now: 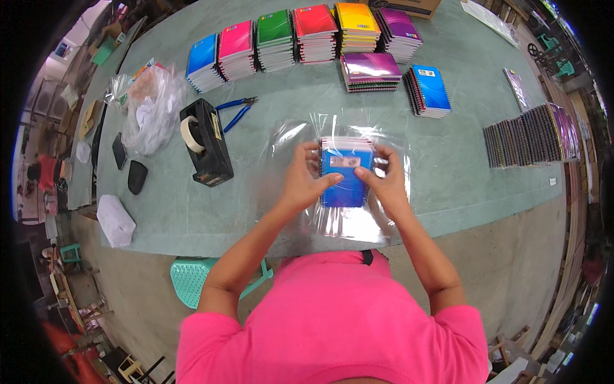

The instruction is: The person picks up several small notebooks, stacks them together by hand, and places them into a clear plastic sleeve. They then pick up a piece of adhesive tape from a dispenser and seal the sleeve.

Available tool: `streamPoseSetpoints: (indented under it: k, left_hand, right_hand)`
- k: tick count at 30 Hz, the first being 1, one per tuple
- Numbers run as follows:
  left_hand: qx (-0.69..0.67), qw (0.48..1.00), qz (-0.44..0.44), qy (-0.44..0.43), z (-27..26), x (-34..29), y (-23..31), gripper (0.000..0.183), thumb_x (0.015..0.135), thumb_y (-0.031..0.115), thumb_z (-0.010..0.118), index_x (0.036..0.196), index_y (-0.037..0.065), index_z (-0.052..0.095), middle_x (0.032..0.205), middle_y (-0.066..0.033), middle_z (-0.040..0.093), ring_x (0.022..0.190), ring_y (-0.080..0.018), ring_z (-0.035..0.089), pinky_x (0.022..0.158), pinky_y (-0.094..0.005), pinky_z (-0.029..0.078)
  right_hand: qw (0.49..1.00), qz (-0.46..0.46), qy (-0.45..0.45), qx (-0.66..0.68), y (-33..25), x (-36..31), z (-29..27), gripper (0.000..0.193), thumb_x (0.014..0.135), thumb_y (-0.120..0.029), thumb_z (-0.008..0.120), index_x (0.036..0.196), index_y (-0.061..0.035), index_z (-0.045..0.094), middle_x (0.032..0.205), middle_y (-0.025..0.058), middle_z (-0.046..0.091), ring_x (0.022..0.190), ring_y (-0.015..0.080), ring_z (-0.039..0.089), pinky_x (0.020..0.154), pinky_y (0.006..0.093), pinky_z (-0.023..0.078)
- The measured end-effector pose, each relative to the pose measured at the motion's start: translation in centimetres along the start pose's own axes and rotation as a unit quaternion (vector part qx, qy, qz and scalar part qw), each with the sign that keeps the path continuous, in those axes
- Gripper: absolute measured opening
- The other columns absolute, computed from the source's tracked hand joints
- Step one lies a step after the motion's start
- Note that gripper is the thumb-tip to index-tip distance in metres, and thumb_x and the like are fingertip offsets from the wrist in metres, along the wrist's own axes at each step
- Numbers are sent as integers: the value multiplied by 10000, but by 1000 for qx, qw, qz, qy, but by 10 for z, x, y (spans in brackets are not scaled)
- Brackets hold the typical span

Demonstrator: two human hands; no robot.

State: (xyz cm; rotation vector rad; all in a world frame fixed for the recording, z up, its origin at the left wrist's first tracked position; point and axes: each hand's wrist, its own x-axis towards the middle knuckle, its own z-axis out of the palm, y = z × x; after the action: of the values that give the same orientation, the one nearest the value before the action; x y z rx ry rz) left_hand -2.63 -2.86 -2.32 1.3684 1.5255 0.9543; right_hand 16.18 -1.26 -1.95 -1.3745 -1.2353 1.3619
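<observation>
Pink cloth lies nearest the camera: the person's short-sleeved shirt (332, 313), close against the near edge of the green desk (460, 173). Beyond that edge, near the middle, a small stack of blue-covered spiral notebooks (345, 190) sits amid shiny clear plastic (352, 225); whether the film also covers the stack, I cannot tell. Left hand (302, 179) and right hand (387, 182) pinch the stack from its two sides, thumbs on the blue cover, fingers bent at the edges. Toward the cover's far end is a pale sticker (345, 162), its print too small to read. On the far side, a row of notebook piles (315, 22) runs blue, pink, green, red, yellow, purple, several covers bearing small lettered marks. Nearer stand a purple pile (371, 66) and, right of it, a blue pile (432, 93) with another pale sticker. Left of the hands, a black tape dispenser (211, 153) carries a narrow pale label, near blue-handled pliers (239, 117).
</observation>
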Motion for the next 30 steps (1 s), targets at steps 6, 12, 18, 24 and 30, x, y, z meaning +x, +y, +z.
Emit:
streamPoseSetpoints:
  k: [6, 12, 18, 24, 30]
  left_hand:
    - [2, 995, 82, -53, -22, -1, -8, 874, 502, 113, 866, 1242, 63, 402, 1147, -73, 445, 1029, -203, 508, 882, -326, 458]
    - [-178, 979, 60, -79, 7, 7, -28, 909, 481, 133, 877, 1245, 56, 391, 1191, -67, 425, 1075, -187, 495, 889, -320, 453]
    - [-18, 988, 154, -7, -2, 3, -34, 895, 501, 178, 874, 1244, 57, 388, 1177, -97, 462, 1118, -215, 456, 954, -350, 390]
    - [156, 909, 347, 170, -37, -32, -18, 669, 566, 166, 811, 1157, 93, 507, 1115, -117, 504, 1073, -272, 463, 906, -425, 384]
    - [416, 790, 430, -136, -40, -21, 43, 292, 720, 132, 609, 1010, 110, 592, 1107, -49, 527, 1044, -255, 489, 969, -437, 328]
  right_hand:
    - [974, -157, -105, -123, -5, -4, -9, 805, 606, -243, 838, 1255, -40, 406, 1198, 114, 484, 1124, 235, 478, 916, 367, 428]
    - [985, -142, -92, -16, 11, 8, 28, 693, 640, -292, 813, 1170, -42, 443, 1104, 116, 503, 1035, 217, 505, 897, 343, 415]
    - [973, -230, 8, -15, 23, -2, 25, 681, 631, -276, 806, 1163, -37, 455, 1072, 120, 520, 1000, 238, 517, 890, 346, 415]
    - [909, -361, 90, -187, 42, -28, -8, 467, 657, -58, 743, 1085, -34, 557, 1016, 141, 537, 968, 281, 523, 852, 350, 424]
    - [855, -446, 44, -260, 17, -19, 2, 398, 633, -26, 724, 1013, -45, 607, 1030, 102, 572, 977, 297, 536, 837, 378, 430]
